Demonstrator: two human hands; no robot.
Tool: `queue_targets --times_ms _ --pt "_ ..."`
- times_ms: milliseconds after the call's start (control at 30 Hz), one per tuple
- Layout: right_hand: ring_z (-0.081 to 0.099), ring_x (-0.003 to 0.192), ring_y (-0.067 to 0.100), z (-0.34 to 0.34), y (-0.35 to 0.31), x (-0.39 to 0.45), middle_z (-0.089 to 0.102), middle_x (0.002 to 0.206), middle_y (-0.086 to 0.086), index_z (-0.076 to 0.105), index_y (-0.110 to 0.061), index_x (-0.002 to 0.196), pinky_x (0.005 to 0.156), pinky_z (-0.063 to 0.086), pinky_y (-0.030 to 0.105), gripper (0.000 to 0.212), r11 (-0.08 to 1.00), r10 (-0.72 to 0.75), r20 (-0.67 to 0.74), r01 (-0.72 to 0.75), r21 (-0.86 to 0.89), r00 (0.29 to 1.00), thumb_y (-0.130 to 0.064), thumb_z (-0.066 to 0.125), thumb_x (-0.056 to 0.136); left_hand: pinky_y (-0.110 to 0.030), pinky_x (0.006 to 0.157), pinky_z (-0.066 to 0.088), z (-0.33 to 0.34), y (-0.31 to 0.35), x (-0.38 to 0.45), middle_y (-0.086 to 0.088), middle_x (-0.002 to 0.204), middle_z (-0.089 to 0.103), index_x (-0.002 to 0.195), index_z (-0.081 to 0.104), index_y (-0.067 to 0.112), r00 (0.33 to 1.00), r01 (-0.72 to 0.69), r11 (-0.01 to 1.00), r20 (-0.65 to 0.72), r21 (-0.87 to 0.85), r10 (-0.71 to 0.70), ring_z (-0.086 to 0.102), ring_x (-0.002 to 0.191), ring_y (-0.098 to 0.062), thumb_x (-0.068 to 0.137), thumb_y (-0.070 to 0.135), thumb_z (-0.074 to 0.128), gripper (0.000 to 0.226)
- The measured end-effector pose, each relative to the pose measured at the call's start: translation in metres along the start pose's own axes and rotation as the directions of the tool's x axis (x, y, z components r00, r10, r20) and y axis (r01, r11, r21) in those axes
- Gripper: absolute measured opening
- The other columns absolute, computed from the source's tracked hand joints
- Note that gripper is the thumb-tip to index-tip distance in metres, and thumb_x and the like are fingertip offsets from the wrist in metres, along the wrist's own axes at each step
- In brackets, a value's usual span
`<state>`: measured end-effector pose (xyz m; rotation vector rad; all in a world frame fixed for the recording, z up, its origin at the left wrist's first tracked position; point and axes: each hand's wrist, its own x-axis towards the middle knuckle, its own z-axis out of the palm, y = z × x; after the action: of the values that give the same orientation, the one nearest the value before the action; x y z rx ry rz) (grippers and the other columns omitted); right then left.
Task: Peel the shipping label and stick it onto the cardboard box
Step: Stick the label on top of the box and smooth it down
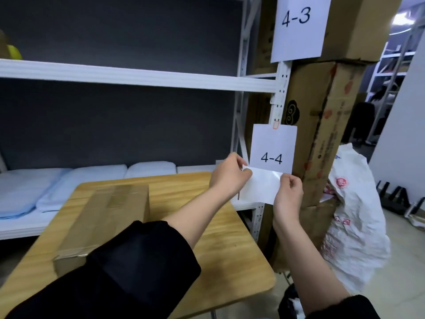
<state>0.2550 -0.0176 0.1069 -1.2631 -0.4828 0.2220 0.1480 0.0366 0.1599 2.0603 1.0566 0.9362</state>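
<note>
A white shipping label [261, 186] is held up in the air past the table's right edge, its blank side toward me. My left hand [228, 174] pinches its upper left corner. My right hand [288, 195] grips its right edge. A taped brown cardboard box [108, 217] lies on the wooden table [220, 247], down and to the left of both hands, under my left forearm.
White metal shelving [138, 77] stands behind the table, with folded pale blue cloths [46, 187] on its low shelf. Tall stacked cartons [326, 125] carry paper signs "4-3" and "4-4". A crumpled white plastic bag [354, 226] sits on the floor at the right.
</note>
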Motion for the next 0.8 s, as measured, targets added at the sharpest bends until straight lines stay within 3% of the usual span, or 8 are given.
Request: queue_targets --times_ms 133,267,333,633,733,800 --pt "0.049 0.069 0.005 0.028 -0.018 -0.012 0.053 0.079 -0.009 0.053 -0.013 0.096 0.056 0.039 0.012 0.017 0.996 -0.086 0.037 0.086 0.009 0.996 -0.026 0.043 0.098 -0.027 0.060 0.038 -0.050 -0.001 0.001 0.009 0.085 0.057 0.097 0.064 0.021 0.999 0.006 0.995 -0.046 0.103 -0.002 0.054 0.083 -0.016 0.082 0.020 0.052 0.019" --pt "0.055 0.078 0.004 0.056 -0.031 -0.031 0.058 0.083 -0.012 0.054 -0.017 0.097 0.066 0.044 0.020 0.014 0.986 -0.167 0.096 0.166 0.020 0.981 -0.028 0.044 0.098 -0.032 0.076 0.051 -0.091 -0.011 0.001 0.008 0.101 0.067 0.084 0.066 0.030 0.998 0.023 0.979 -0.065 0.201 -0.010 0.061 0.093 -0.018 0.080 0.018 0.051 0.020" --pt "0.056 0.081 0.001 0.069 -0.037 -0.040 0.058 0.085 -0.014 0.055 -0.018 0.097 0.068 0.044 0.017 0.013 0.975 -0.224 0.149 0.223 0.027 0.963 -0.027 0.045 0.098 -0.032 0.075 0.052 -0.110 -0.017 0.002 0.006 0.103 0.067 0.072 0.063 0.034 0.996 0.030 0.967 -0.094 0.254 -0.006 0.064 0.093 -0.020 0.078 0.020 0.053 0.018" --pt "0.053 0.081 -0.007 0.125 -0.054 -0.095 0.060 0.095 -0.002 0.065 -0.024 0.089 0.071 0.041 0.005 0.009 0.892 -0.431 0.448 0.445 0.079 0.784 -0.023 0.056 0.092 -0.029 0.060 0.049 -0.191 -0.063 -0.012 0.008 0.075 0.070 0.082 0.066 0.032 0.949 0.150 0.940 -0.312 0.305 -0.050 0.066 0.073 -0.015 0.087 0.034 0.054 0.013" --pt "0.052 0.080 -0.005 0.142 -0.054 -0.114 0.056 0.093 -0.005 0.064 -0.029 0.085 0.068 0.042 0.008 0.010 0.858 -0.475 0.494 0.508 0.075 0.728 -0.023 0.059 0.090 -0.029 0.067 0.054 -0.208 -0.083 -0.020 0.007 0.060 0.071 0.081 0.065 0.028 0.932 0.162 0.966 -0.353 0.202 -0.082 0.069 0.059 -0.006 0.088 0.030 0.051 0.016" --pt "0.051 0.075 -0.003 0.151 -0.052 -0.126 0.053 0.091 -0.005 0.065 -0.027 0.082 0.064 0.041 0.010 0.010 0.853 -0.478 0.535 0.514 0.094 0.696 -0.022 0.061 0.089 -0.029 0.066 0.053 -0.218 -0.096 -0.024 0.005 0.060 0.073 0.086 0.067 0.024 0.922 0.164 0.986 -0.361 0.039 -0.139 0.071 0.057 -0.008 0.087 0.027 0.050 0.017"
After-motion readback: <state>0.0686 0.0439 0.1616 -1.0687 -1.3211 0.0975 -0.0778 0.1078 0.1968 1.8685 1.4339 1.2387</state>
